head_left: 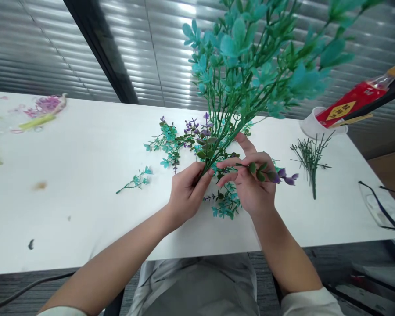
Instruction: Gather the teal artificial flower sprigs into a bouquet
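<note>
My left hand (188,191) is closed around the lower stems of a bunch of artificial greenery (237,79), which fans out upward with teal and green leaves and a purple-tipped sprig on its near side. Just to the right, my right hand (255,184) pinches a small sprig (266,174) with green leaves and purple tips, pointing right. Its other fingers are partly spread beside the bunch's stems. Loose teal and purple sprigs (225,208) lie on the white table behind and below both hands. One single teal sprig (136,180) rests apart on the left.
A bare green stem bundle (311,162) lies at right, near a white bowl (311,125) and a tilted red-labelled bottle (352,101). Eyeglasses (382,208) rest by the right edge. Purple and yellow-green pieces (46,109) lie far left on the table (95,175). Blinds stand behind.
</note>
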Demonstrator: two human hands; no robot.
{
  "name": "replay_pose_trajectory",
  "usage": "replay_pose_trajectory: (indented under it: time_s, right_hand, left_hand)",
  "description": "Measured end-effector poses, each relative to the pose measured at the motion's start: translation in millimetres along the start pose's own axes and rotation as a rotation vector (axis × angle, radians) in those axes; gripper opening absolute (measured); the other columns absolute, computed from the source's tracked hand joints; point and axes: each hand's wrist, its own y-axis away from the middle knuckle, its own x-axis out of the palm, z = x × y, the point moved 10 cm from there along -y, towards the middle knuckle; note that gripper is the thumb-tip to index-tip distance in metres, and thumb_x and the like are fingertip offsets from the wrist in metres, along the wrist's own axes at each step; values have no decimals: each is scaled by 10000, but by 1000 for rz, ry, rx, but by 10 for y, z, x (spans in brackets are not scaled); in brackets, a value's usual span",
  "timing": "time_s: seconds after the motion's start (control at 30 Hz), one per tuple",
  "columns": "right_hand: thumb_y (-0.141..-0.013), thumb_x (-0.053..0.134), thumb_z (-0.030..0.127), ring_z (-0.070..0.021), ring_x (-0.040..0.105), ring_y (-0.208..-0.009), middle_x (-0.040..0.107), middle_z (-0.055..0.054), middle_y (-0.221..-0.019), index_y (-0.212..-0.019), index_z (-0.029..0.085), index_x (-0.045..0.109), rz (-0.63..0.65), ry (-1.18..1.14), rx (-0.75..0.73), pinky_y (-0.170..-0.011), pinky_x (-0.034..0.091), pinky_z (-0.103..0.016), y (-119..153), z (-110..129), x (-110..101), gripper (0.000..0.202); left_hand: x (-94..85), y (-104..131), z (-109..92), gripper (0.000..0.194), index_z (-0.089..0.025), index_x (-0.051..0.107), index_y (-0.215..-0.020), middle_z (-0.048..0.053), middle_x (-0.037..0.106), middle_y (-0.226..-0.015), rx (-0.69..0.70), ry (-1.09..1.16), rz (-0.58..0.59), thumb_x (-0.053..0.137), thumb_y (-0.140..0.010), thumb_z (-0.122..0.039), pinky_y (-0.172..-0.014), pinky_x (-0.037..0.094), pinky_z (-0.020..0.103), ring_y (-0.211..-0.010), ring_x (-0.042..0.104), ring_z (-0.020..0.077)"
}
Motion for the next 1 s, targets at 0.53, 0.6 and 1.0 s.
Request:
replay_pose_trajectory:
  time_s: [0.53,0.6,1.0]
  right_hand:
    - [-840,742,458,-246,641,-1197,591,18,-1242,-863,308,576,-10,-120,-29,-1055,533,-508,-73,11,-82,225]
    - [-858,732,422,-243,651,-1193,572,32,-1286,-875,317,601,13,-147,-27,-1050,539,-497,-72,4,-53,169]
    - [-954,616,251,-164,644,-1159,543,25,-1236,-974,326,682,-37,-187,-24,-1083,527,-399,-24,-23,-14,101]
  left_hand:
    - [102,11,169,281,-177,534,-770,-42,332,-600,-158,36,77,525,-984,-358,-524,253,244,-557,283,96]
    - [110,16,160,293,-173,523,-758,-42,327,-605,-140,18,86,521,-988,-355,-531,256,244,-566,281,95]
    - [59,35,140,251,-164,548,-796,-48,336,-618,-108,-29,35,526,-993,-317,-541,266,231,-577,287,79]
